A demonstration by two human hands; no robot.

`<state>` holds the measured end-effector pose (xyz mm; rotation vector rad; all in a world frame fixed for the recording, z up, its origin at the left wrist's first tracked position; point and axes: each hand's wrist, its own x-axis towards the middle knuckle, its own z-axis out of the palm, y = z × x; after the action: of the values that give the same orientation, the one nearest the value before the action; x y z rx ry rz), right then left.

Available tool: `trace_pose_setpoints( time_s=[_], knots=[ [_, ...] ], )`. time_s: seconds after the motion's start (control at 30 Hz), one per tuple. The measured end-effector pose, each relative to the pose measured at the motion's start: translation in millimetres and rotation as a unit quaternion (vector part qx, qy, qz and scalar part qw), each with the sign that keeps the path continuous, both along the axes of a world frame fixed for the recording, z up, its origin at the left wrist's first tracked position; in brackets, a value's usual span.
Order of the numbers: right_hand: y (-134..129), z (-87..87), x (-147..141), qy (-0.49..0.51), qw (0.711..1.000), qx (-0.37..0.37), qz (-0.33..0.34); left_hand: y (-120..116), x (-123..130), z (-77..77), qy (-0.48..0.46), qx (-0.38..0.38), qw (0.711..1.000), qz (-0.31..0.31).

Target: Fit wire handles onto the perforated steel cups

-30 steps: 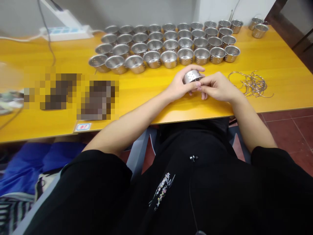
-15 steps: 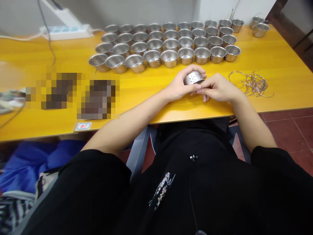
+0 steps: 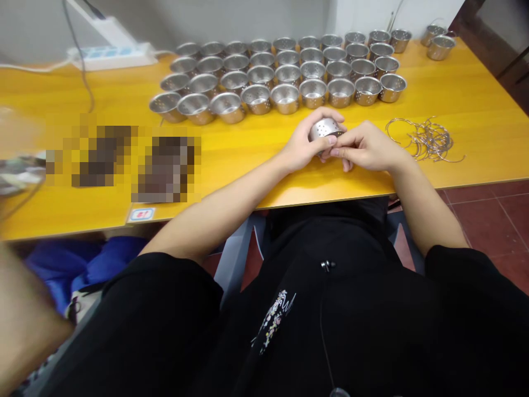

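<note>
Silvery metal, perforated: grasping the cup (image 3: 324, 127) in the left hand (image 3: 306, 141), just on the near side of the cup rows (image 3: 288, 74); pinching by its edge with the right hand (image 3: 367, 148), cannot tell on what. Apparently working at that edge; calls for steady bracing, fine fingertip control.

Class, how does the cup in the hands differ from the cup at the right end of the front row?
The held cup is gripped by the left hand; the row cup stands on the table. The held cup is tipped and partly covered by fingers; the row cup is upright, its open top showing. Both are shiny metal with small holes.
</note>
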<state>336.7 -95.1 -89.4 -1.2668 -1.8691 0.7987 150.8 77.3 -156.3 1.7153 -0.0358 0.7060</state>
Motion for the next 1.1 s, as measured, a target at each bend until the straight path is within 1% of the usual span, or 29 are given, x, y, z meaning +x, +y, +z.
trace_pose_setpoints(
  time_s=[0.23,0.6,0.8,0.93,1.1],
  knots=[
    [-0.8,3.6,0.6,-0.017,1.000,-0.010,0.013,-1.0,-2.2,2.1,-0.010,0.027,1.000,0.010],
    [1.2,0.5,7.5,-0.010,0.999,-0.042,0.023,-10.1,-4.8,7.0,0.014,0.003,1.000,0.005],
    [1.4,2.0,9.1,0.003,0.999,-0.040,0.025,-3.6,0.3,-1.8,0.022,-0.007,0.999,-0.023],
    [1.2,2.6,8.8,-0.001,0.999,-0.041,0.024,0.9,-0.1,-6.9,0.031,-0.009,0.999,-0.017],
    [2.8,1.5,8.9,-0.009,0.999,-0.039,0.022,2.9,0.0,-8.6,0.026,-0.009,1.000,-0.006]
  ],
)
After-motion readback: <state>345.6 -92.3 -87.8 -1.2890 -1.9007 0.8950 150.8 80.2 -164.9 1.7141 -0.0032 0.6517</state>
